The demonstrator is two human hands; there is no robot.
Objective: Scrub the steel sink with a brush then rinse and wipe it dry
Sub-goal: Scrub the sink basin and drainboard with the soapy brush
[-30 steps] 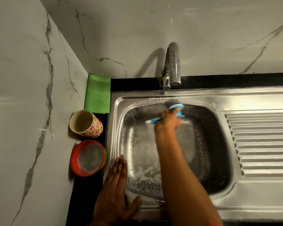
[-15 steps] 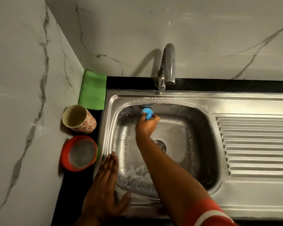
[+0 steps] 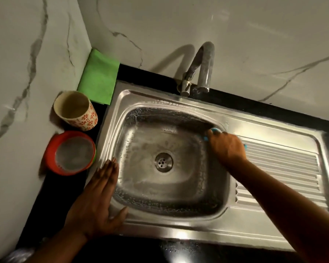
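The steel sink [image 3: 122, 103] fills the middle of the view, its basin streaked with soap foam around the round drain [image 3: 163, 161]. My right hand [image 3: 226, 147] grips a blue brush [image 3: 215, 130] and holds it against the basin's far right corner; most of the brush is hidden under my fingers. My left hand [image 3: 101, 194] lies flat with straight fingers on the sink's near left rim. A folded green cloth [image 3: 100, 78] leans in the wall corner behind the sink.
The curved tap [image 3: 201, 69] stands behind the basin, with no water seen running. A patterned cup [image 3: 75, 111] and a red bowl [image 3: 70, 152] sit on the black counter left of the sink. The ribbed drainboard [image 3: 285, 168] lies to the right. Marble walls close off the left and back.
My right hand has swept the brush from the far left part of the basin across to its far right corner. The view has tilted. My left hand stays on the rim.
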